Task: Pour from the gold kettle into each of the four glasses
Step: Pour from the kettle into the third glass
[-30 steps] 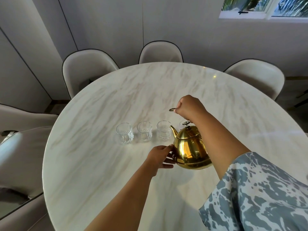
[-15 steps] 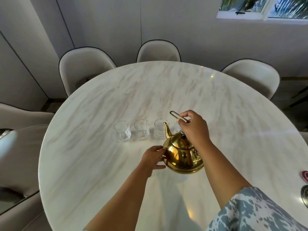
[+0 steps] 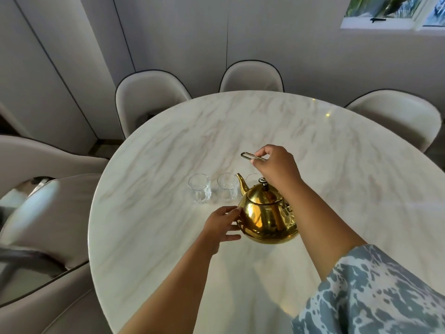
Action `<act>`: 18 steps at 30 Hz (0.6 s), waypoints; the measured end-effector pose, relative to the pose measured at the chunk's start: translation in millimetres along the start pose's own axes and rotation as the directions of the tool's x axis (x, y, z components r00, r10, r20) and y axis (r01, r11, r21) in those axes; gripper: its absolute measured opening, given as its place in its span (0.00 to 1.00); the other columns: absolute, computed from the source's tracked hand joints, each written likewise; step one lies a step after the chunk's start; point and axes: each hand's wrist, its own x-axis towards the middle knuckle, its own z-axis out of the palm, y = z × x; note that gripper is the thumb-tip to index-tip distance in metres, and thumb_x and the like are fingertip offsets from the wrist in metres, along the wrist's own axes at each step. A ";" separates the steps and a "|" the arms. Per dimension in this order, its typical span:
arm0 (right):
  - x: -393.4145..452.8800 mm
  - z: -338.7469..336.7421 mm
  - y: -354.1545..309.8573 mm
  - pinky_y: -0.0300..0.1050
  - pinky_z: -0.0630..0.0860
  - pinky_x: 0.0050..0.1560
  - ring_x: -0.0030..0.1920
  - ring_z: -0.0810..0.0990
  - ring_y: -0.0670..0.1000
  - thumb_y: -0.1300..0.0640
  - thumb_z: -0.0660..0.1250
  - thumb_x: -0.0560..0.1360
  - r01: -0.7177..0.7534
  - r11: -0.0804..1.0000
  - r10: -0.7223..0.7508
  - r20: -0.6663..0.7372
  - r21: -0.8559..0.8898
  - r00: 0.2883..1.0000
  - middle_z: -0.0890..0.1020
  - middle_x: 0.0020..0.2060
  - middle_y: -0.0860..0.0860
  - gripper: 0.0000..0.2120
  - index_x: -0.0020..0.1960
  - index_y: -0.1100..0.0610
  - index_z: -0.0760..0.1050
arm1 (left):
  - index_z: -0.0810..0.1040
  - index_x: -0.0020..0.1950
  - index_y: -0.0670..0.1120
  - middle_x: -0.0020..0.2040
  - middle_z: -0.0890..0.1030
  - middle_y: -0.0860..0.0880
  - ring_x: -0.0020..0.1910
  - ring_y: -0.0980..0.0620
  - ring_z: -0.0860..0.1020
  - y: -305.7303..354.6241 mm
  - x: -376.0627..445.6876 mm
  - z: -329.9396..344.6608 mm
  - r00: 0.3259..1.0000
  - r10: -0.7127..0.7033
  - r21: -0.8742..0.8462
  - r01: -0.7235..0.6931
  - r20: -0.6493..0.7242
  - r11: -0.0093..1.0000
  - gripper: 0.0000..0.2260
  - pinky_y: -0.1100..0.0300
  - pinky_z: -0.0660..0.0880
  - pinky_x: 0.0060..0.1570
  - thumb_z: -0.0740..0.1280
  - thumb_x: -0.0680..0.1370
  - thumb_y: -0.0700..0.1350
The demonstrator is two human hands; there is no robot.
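Observation:
A shiny gold kettle (image 3: 266, 216) is held just above the white marble table (image 3: 337, 165), its spout pointing up and to the left. My right hand (image 3: 277, 165) is closed on its thin wire handle above the lid. My left hand (image 3: 222, 224) rests with fingers spread against the kettle's left side. Two clear glasses stand in a row left of the spout, the left glass (image 3: 199, 191) and the second glass (image 3: 227, 186). A third glass (image 3: 252, 178) shows only partly behind the spout. The fourth glass is hidden behind the kettle and my right hand.
Cream chairs ring the table: one at the far left (image 3: 149, 97), one at the far middle (image 3: 251, 77), one at the far right (image 3: 397, 116), and more along the left edge (image 3: 48, 213). A window (image 3: 395, 10) sits high on the right wall.
The view has shifted, so the table sits further right in frame. The kettle has moved left along the row of glasses, and now covers more of the third glass. Both hands keep their hold.

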 end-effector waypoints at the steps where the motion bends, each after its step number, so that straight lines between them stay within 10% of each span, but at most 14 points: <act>1: 3.3 2.0 -4.1 0.36 0.67 0.28 0.30 0.74 0.43 0.54 0.68 0.77 -0.001 1.000 0.001 0.013 -0.016 1.000 0.80 0.42 0.50 0.11 0.57 0.57 0.80 | 0.79 0.62 0.44 0.52 0.82 0.42 0.49 0.43 0.83 0.5 0.3 -2.0 1.000 -0.005 0.006 0.005 0.002 1.000 0.15 0.49 0.83 0.46 0.68 0.78 0.49; 10: 37.8 19.2 -30.9 0.46 0.79 0.47 0.50 0.84 0.57 0.55 0.70 0.74 -0.034 0.975 0.060 0.113 -0.219 0.992 0.86 0.49 0.56 0.12 0.54 0.62 0.81 | 0.80 0.56 0.43 0.49 0.82 0.41 0.45 0.44 0.82 7.3 2.3 -5.8 0.998 -0.042 0.033 0.041 0.038 0.999 0.14 0.48 0.83 0.48 0.66 0.79 0.51; 18: 52.6 25.1 -39.1 0.44 0.77 0.46 0.46 0.81 0.55 0.55 0.71 0.73 -0.057 0.958 0.095 0.126 -0.281 0.987 0.85 0.49 0.56 0.13 0.55 0.61 0.81 | 0.80 0.58 0.41 0.47 0.82 0.41 0.43 0.44 0.83 10.2 5.7 -7.3 0.998 -0.031 0.023 0.030 0.048 0.999 0.16 0.49 0.83 0.47 0.65 0.79 0.52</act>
